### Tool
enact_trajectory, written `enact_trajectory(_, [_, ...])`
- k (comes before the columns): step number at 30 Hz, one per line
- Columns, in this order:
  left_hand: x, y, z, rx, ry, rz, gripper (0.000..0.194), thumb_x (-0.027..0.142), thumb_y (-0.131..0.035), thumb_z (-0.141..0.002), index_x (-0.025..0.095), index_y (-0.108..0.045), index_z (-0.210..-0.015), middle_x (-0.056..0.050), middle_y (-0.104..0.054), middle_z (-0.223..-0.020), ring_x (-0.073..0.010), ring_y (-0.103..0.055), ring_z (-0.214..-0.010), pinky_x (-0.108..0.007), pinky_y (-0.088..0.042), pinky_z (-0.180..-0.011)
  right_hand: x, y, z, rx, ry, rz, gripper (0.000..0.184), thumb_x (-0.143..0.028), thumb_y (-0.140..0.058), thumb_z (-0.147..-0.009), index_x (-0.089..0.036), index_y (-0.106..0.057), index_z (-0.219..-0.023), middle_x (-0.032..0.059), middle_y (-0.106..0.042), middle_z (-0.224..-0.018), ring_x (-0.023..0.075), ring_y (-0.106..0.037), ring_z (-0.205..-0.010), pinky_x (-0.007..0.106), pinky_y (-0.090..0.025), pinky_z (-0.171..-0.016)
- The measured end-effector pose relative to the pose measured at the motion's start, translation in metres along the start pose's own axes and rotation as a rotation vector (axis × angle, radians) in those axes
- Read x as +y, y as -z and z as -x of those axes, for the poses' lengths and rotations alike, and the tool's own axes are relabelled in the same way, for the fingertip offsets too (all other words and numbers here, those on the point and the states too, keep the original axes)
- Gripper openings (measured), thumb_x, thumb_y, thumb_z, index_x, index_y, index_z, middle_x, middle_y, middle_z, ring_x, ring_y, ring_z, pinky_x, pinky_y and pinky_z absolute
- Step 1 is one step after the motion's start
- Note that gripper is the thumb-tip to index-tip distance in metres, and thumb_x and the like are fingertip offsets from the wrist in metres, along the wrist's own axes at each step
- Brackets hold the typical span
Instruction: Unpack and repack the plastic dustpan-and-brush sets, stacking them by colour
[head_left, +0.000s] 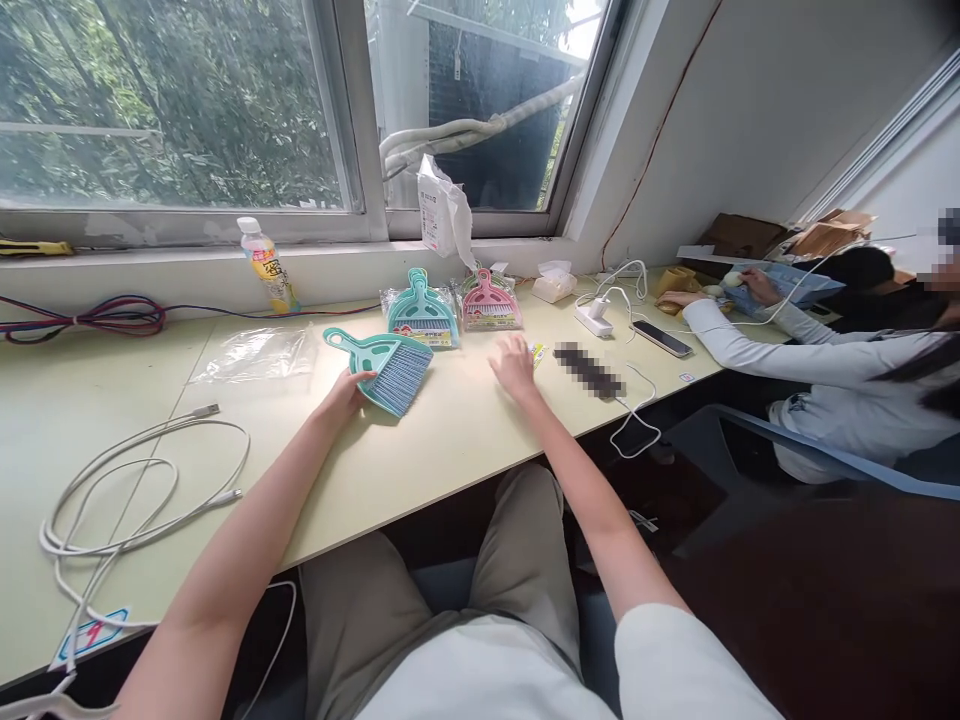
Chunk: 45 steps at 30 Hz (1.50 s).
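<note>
A teal dustpan (367,350) with a matching grey-blue bristled brush (403,378) lying in it is tilted above the table. My left hand (347,395) is closed on its lower left edge, thumb over the front. Fingers curled downward, my right hand (513,366) rests low at the tabletop; its fingertips are hidden, so what they hold, if anything, does not show. Just right of it, partly covered by the hand, lies a small yellow-green card (538,354). Behind both hands are a bagged teal dustpan set (421,310) and a bagged pink one (490,300).
A clear plastic bag (259,355) and a coiled white cable (112,548) lie left. A drink bottle (268,265) stands by the window. Rightward are a blurred dark object (589,370), a power strip (593,318), a phone (661,338) and another person's sleeve (750,345).
</note>
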<state>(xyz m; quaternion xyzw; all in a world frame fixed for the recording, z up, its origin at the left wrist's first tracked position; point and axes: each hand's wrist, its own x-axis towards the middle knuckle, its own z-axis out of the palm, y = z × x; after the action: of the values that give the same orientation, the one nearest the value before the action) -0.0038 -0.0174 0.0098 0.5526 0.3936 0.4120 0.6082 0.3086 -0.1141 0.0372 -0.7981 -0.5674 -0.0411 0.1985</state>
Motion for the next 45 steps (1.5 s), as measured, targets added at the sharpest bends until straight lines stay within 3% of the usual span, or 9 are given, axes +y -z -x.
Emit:
enact_trajectory(6, [-0.002,0.006,-0.003,-0.053,-0.011,0.154,0.061,0.022,-0.083,-0.063,0.019,-0.06,-0.12,-0.011,-0.073,-0.109,-0.0297,-0.071,-0.101,-0.041,-0.063,-0.084,0.092,0.001,0.058,-0.318,0.107,0.067,0.067,-0.051,-0.029,-0.102,-0.009,-0.03,-0.155,0.0204,-0.027,-0.162,0.0284,-0.019,-0.154,0.058,-0.01,-0.122])
enact_trajectory(14, [-0.001,0.005,-0.003,-0.049,-0.034,0.144,0.074,0.017,-0.082,-0.065,0.024,-0.052,-0.132,-0.01,-0.071,-0.116,-0.0294,-0.07,-0.103,-0.044,-0.062,-0.086,0.027,0.005,0.17,-0.079,0.704,0.086,0.064,-0.057,-0.05,-0.095,-0.017,-0.05,-0.144,0.0173,-0.052,-0.148,0.0313,-0.046,-0.139,0.057,-0.026,-0.12])
enact_trajectory(19, [-0.002,0.005,-0.003,-0.036,-0.033,0.114,0.07,0.018,-0.079,-0.067,0.023,-0.052,-0.131,-0.009,-0.071,-0.115,-0.0279,-0.07,-0.101,-0.046,-0.061,-0.089,0.003,0.0,0.195,0.092,1.019,0.064,0.027,-0.021,-0.052,-0.099,-0.023,-0.065,-0.123,0.0081,-0.071,-0.125,0.0199,-0.063,-0.118,0.037,-0.044,-0.106])
enact_trajectory(23, [-0.002,0.004,0.0,-0.045,-0.033,0.142,0.066,0.02,-0.079,-0.066,0.021,-0.056,-0.128,-0.01,-0.07,-0.115,-0.0291,-0.069,-0.103,-0.049,-0.058,-0.093,-0.008,0.015,0.188,0.041,1.187,-0.097,0.022,-0.015,-0.05,-0.099,-0.023,-0.07,-0.106,0.0043,-0.077,-0.102,0.0148,-0.07,-0.096,0.032,-0.047,-0.097])
enact_trajectory(28, [-0.004,0.005,0.001,-0.058,-0.049,0.215,0.068,0.019,-0.08,-0.066,0.021,-0.056,-0.129,-0.011,-0.071,-0.115,-0.0306,-0.068,-0.107,-0.05,-0.055,-0.097,-0.023,0.065,0.127,-0.128,1.046,-0.39,0.021,-0.02,-0.053,-0.098,-0.021,-0.073,-0.103,0.0036,-0.078,-0.091,0.0144,-0.072,-0.08,0.027,-0.052,-0.077])
enact_trajectory(32, [-0.008,0.007,0.0,-0.07,-0.052,0.268,0.062,0.02,-0.078,-0.069,0.018,-0.058,-0.127,-0.011,-0.072,-0.115,-0.0296,-0.068,-0.107,-0.047,-0.055,-0.097,-0.051,0.087,0.041,0.181,0.701,-0.499,0.026,-0.029,-0.049,-0.1,-0.024,-0.074,-0.107,0.0042,-0.077,-0.1,0.0188,-0.071,-0.09,0.033,-0.054,-0.083])
enact_trajectory(36, [-0.006,0.007,0.002,-0.027,-0.024,0.328,0.048,0.025,-0.077,-0.074,0.015,-0.062,-0.119,-0.012,-0.073,-0.112,-0.0282,-0.07,-0.101,-0.04,-0.059,-0.088,-0.098,0.045,-0.003,0.479,0.501,-0.495,0.036,-0.022,-0.039,-0.101,-0.025,-0.069,-0.121,0.0052,-0.069,-0.127,0.0225,-0.06,-0.122,0.043,-0.046,-0.105])
enact_trajectory(41, [0.002,0.005,0.006,-0.013,-0.057,0.431,0.037,0.037,-0.071,-0.081,0.015,-0.067,-0.112,-0.011,-0.074,-0.106,-0.0242,-0.072,-0.093,-0.032,-0.059,-0.078,-0.144,-0.045,0.015,0.262,0.665,-0.318,0.032,-0.019,-0.046,-0.098,-0.025,-0.073,-0.114,0.0053,-0.058,-0.144,0.028,-0.044,-0.14,0.055,-0.026,-0.119])
enact_trajectory(45, [0.004,0.004,0.007,0.029,-0.094,0.401,0.044,0.02,-0.079,-0.071,0.015,-0.066,-0.113,-0.009,-0.075,-0.1,-0.0215,-0.072,-0.086,-0.03,-0.058,-0.076,-0.145,-0.07,0.028,0.193,0.721,-0.311,0.034,-0.03,-0.047,-0.1,-0.025,-0.066,-0.128,0.0064,-0.049,-0.152,0.0278,-0.038,-0.144,0.057,-0.016,-0.122])
